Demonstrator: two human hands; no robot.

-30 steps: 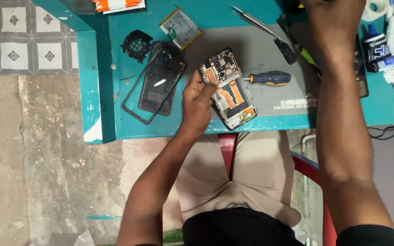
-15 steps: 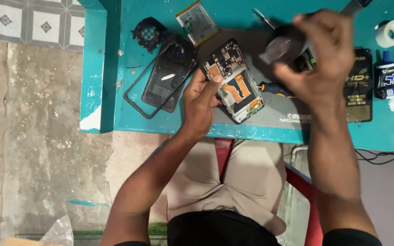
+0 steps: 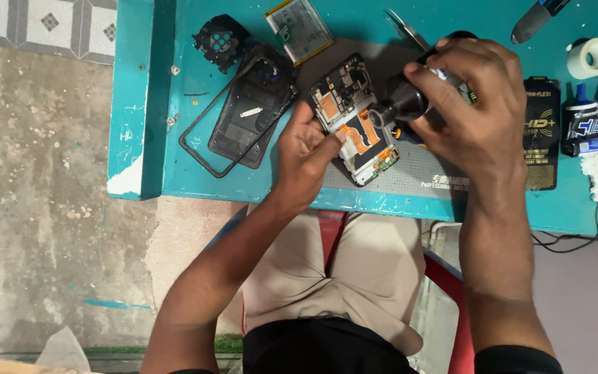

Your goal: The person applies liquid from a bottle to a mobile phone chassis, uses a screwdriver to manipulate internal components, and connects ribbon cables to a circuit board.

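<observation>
Bare grey mat (image 3: 410,173) lies open below the opened phone (image 3: 354,118); the black back cover (image 3: 250,114) crowds its left, tweezers (image 3: 403,28) above.

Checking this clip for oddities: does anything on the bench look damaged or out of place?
Nothing spilled. The opened phone lies with its back off and circuit board bare, its back cover and battery set apart. The table paint is chipped at its corner.
</observation>
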